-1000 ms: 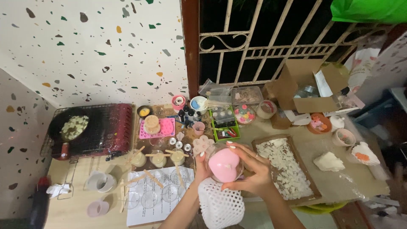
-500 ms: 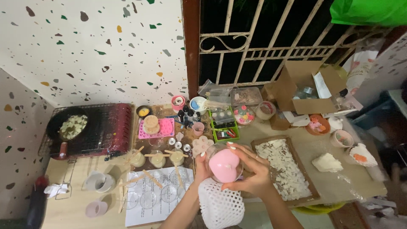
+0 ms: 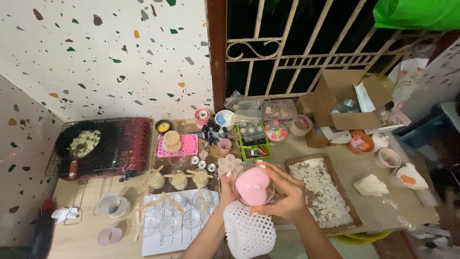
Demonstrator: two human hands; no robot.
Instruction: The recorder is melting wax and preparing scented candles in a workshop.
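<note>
Both hands [image 3: 282, 192] cupping pink heart candle [image 3: 252, 186], white mesh sleeve [image 3: 249, 232] below

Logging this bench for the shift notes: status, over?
Both hands, left hand and right hand, clasp a clear jar with pink heart candle. White mesh sleeve just below. Tray of wax flakes beside.

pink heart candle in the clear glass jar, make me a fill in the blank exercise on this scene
1. The pink heart-shaped candle in the clear glass jar is held by ____ hands.
2. Right of the right hand, the shallow brown tray holds ____ wax chips.
3. Below the left hand sits a white ____ sleeve.

Missing words: both; white; mesh
</note>
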